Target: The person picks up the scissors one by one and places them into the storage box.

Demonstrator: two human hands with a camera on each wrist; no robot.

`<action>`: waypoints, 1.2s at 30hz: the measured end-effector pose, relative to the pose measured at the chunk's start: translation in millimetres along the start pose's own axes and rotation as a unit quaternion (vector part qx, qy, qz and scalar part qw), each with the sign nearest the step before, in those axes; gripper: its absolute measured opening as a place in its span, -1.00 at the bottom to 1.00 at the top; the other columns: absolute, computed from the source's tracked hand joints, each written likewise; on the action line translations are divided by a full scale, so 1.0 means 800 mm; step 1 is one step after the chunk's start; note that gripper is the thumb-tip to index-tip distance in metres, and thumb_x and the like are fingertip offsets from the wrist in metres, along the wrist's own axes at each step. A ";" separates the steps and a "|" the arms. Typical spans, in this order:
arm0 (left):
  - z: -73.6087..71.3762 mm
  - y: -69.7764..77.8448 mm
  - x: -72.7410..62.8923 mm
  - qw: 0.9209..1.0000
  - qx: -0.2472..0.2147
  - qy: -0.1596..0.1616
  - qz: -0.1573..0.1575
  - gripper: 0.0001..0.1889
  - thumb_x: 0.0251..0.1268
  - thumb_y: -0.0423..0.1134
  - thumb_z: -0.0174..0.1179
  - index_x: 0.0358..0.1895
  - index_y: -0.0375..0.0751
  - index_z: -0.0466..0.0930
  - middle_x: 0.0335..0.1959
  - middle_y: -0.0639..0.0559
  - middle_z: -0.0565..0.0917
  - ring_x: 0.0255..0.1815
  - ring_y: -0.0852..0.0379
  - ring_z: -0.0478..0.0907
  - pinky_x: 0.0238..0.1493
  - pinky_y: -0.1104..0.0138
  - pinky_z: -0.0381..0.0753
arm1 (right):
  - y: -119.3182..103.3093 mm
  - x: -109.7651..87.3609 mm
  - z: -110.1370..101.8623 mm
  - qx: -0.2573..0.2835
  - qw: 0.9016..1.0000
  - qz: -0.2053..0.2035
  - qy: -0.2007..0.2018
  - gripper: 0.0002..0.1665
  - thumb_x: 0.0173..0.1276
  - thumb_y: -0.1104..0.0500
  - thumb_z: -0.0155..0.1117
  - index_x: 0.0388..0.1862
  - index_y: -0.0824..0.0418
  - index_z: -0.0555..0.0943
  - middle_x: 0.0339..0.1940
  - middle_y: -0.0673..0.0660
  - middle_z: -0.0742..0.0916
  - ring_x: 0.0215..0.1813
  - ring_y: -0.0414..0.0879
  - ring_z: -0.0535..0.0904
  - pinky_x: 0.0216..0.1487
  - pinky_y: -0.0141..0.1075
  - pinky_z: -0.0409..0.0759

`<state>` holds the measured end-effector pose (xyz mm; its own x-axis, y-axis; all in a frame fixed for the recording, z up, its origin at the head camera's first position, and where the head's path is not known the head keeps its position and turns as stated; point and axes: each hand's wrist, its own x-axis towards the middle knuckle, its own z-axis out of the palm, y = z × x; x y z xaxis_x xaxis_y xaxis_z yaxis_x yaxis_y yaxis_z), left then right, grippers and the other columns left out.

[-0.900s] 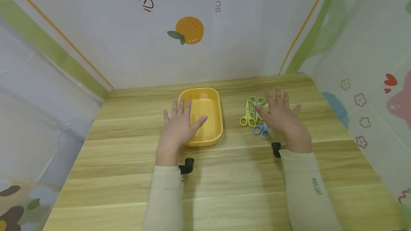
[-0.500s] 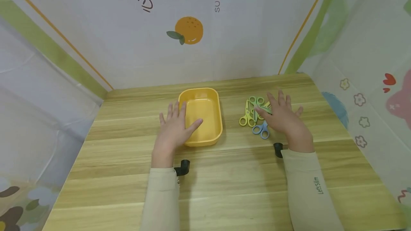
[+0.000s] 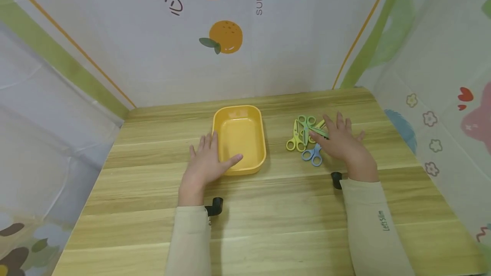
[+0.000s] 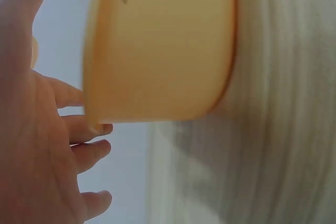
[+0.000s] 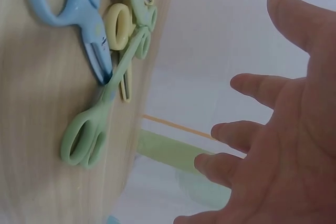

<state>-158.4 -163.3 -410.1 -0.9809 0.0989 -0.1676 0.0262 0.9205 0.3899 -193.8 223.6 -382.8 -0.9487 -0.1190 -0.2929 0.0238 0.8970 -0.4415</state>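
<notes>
My left hand (image 3: 203,163) is spread over the near left corner of a yellow plastic tray (image 3: 263,144), thumb reaching across its near rim. In the left wrist view the tray's side wall (image 4: 163,51) stands beside the fingers, which are straight and hold nothing. On the right, my right hand (image 3: 343,144) hovers with fingers apart above a small pile of children's scissors. Yellow scissors (image 3: 296,136), blue scissors (image 3: 313,155) and green scissors (image 3: 306,125) show in the pile; the hand covers part of it. The right wrist view shows green scissors (image 5: 97,121) lying below the open palm.
A wood-grain table (image 3: 268,225) carries everything. Behind it hangs a white printed curtain (image 3: 287,54) along the table's back edge, with more printed cloth on both sides. A black wrist camera mount (image 3: 215,207) sticks out by the left sleeve, another (image 3: 336,180) by the right.
My left hand has drawn back toward me and to the left, uncovering more of the tray. My right hand has shifted slightly right and nearer. Tray and scissors stay put.
</notes>
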 end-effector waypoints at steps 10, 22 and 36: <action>0.016 -0.009 0.005 1.000 0.007 -0.007 -0.016 0.52 0.08 0.77 0.09 0.75 -0.33 -0.39 0.78 -0.37 -0.09 0.80 -0.34 -0.11 0.68 -0.44 -0.29 | 0.021 0.007 -0.001 -0.017 1.000 0.003 -0.001 0.18 0.61 -0.54 -0.21 0.80 0.15 -0.32 0.71 0.53 -0.39 0.68 0.63 -0.50 0.35 0.79 -0.49; 0.019 -0.009 0.016 1.000 -0.008 0.002 -0.015 0.70 -0.21 0.84 0.21 0.74 -0.28 -0.48 0.76 -0.25 0.08 0.80 -0.24 -0.01 0.65 -0.48 -0.28 | 0.049 0.012 0.004 -0.048 0.999 0.005 -0.013 0.16 0.63 -0.48 -0.11 0.80 0.20 -0.24 0.71 0.61 -0.27 0.67 0.71 -0.37 0.33 0.80 -0.50; 0.015 -0.009 0.019 1.000 0.001 -0.019 -0.021 0.70 -0.20 0.84 0.20 0.74 -0.25 -0.50 0.78 -0.32 -0.02 0.80 -0.31 -0.04 0.59 -0.56 -0.27 | 0.085 0.028 -0.008 -0.087 0.995 -0.010 -0.037 0.16 0.64 -0.42 -0.04 0.78 0.30 -0.19 0.68 0.69 -0.13 0.62 0.77 -0.23 0.42 0.74 -0.13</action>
<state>-171.0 -163.7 -425.9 -0.9730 0.0737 -0.2185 -0.0151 0.9251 0.3794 -215.1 284.9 -414.0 -0.9225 -0.1632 -0.3497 -0.0565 0.9535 -0.2959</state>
